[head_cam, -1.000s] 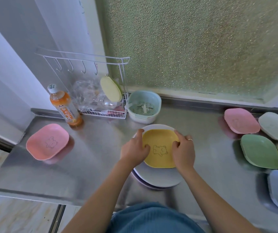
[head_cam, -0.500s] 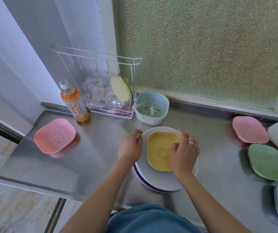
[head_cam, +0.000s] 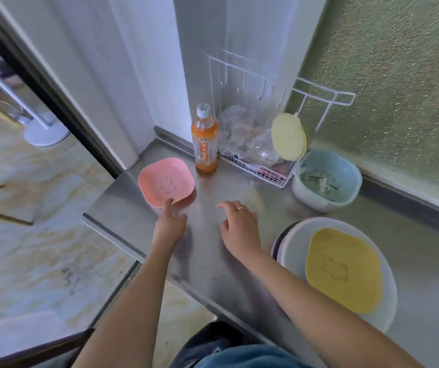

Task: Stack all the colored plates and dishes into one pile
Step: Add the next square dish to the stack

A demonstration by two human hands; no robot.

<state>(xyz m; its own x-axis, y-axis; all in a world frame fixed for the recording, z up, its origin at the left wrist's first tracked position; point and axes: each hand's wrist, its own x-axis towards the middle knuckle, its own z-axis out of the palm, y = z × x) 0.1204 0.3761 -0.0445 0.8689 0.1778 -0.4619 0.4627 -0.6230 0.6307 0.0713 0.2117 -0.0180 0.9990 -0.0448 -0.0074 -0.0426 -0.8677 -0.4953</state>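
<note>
A pink square dish (head_cam: 166, 179) with a bear drawing lies near the left end of the steel counter (head_cam: 213, 261). My left hand (head_cam: 169, 224) is at its near edge, a fingertip touching the rim, holding nothing. My right hand (head_cam: 239, 229) hovers open over the counter just right of it, a ring on one finger. At the right stands the pile: a yellow dish (head_cam: 343, 269) lying in a white plate (head_cam: 292, 245), with a purple plate (head_cam: 275, 248) showing underneath. The other dishes to the right are out of view.
An orange drink bottle (head_cam: 204, 142) stands right behind the pink dish. A white wire rack (head_cam: 260, 171) holds plastic bags and a pale yellow dish (head_cam: 288, 136) propped upright. A light blue colander bowl (head_cam: 327, 179) sits beside it. The counter's left edge drops to the floor.
Both hands have let go of the yellow dish on the pile and reached left toward the pink dish. My view has swung left, so the dishes on the right have left the frame.
</note>
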